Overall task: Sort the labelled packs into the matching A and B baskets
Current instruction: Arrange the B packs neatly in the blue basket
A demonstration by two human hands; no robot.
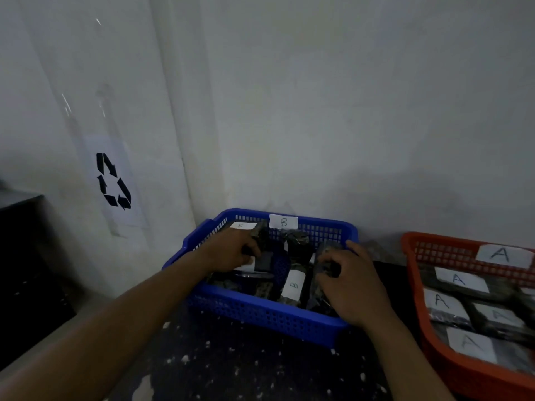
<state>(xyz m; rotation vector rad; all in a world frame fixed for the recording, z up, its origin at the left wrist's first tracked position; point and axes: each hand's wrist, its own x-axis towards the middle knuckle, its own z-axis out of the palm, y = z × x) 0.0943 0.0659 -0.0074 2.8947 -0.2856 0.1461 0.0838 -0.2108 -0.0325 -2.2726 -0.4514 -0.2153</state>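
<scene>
A blue basket point(260, 314) tagged B stands against the wall and holds several dark packs with white labels; one pack point(293, 286) shows a B label. My left hand point(231, 251) reaches into the basket's left side, fingers curled round a dark pack point(264, 263). My right hand point(347, 282) is in the basket's right side, fingers curled over another dark pack point(325, 264). An orange basket point(428, 287) tagged A at the right edge holds several packs with A labels point(460, 279).
The baskets stand on a dark, white-speckled surface point(231, 369) against a white wall. A sheet with a black recycling symbol point(113, 180) hangs on the wall at the left. A dark cabinet point(20, 256) fills the left edge.
</scene>
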